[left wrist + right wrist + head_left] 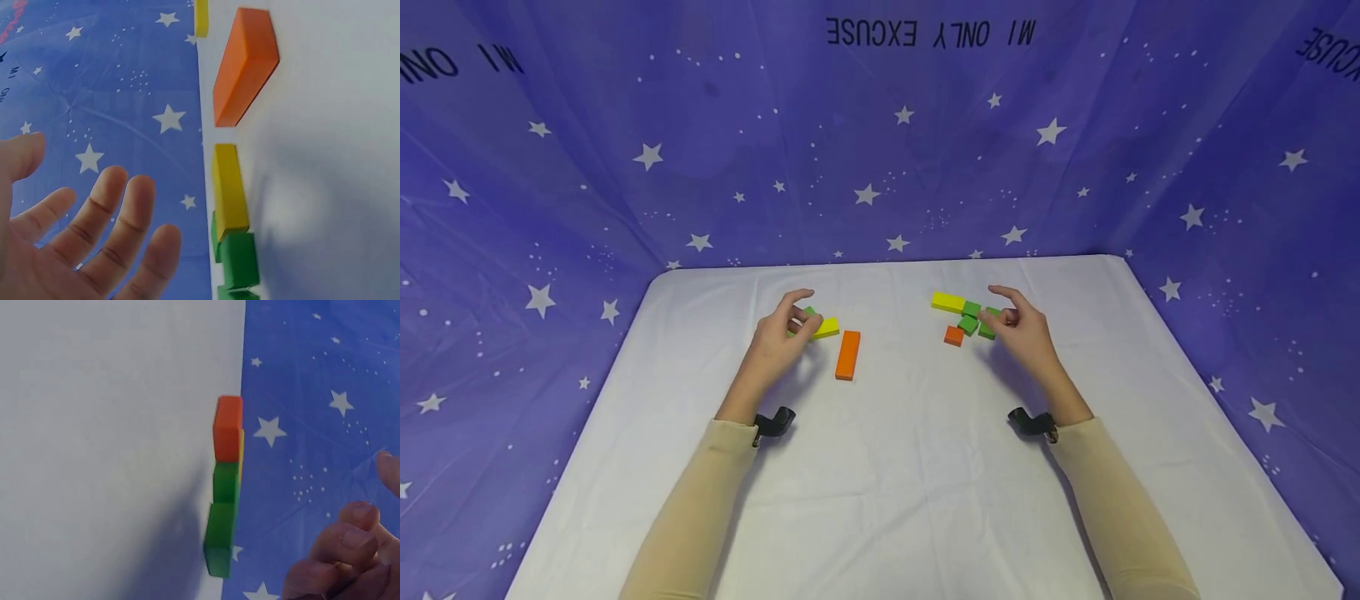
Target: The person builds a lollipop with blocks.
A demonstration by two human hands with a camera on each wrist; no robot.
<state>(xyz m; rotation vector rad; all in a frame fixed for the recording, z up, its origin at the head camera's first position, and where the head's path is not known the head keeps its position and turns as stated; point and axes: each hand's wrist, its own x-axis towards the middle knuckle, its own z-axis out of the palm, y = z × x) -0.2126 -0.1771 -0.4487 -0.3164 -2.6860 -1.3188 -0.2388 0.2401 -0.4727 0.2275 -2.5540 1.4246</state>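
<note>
My left hand [778, 336] hovers over the left group of blocks, its fingers loosely bent and nothing held. Partly behind it lie a yellow block [828, 327] and green blocks [240, 259]; a long orange block [847, 356] rests just to their right. Above the right group is my right hand [1022, 332], thumb and fingers apart, holding nothing. Its fingers overlap a green block [987, 331] in the head view. Beside that are a small green block [967, 324], another green block [972, 308], a yellow block [948, 302] and a small orange block [227, 430].
A white cloth [895, 467] covers the table under both groups. Purple curtains [820, 150] with white stars stand behind and along both sides. Each wrist bears a black camera mount [777, 422].
</note>
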